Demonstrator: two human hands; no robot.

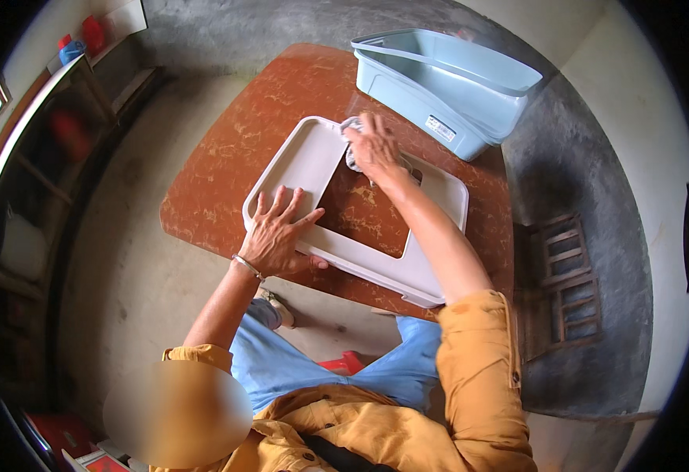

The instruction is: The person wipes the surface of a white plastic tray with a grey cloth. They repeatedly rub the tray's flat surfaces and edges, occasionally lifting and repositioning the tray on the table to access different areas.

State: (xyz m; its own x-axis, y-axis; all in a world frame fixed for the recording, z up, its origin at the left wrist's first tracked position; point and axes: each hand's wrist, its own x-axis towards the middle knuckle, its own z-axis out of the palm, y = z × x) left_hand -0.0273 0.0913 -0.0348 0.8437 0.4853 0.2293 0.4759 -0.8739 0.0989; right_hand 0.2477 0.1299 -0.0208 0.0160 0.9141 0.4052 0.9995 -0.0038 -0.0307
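Observation:
A pale grey-white plastic frame with a large rectangular opening lies flat on the brown table. My left hand rests on its near left part, fingers spread, with the thumb at the near edge. At the frame's far edge, my right hand presses a crumpled grey-and-white cloth against the rim. Some of the cloth is hidden under the fingers. The brown tabletop shows through the opening.
A light blue open plastic bin with a label stands at the table's far right, just beyond my right hand. The marbled brown table has rounded corners. A shelf unit lines the left wall, and a wooden lattice is at the right.

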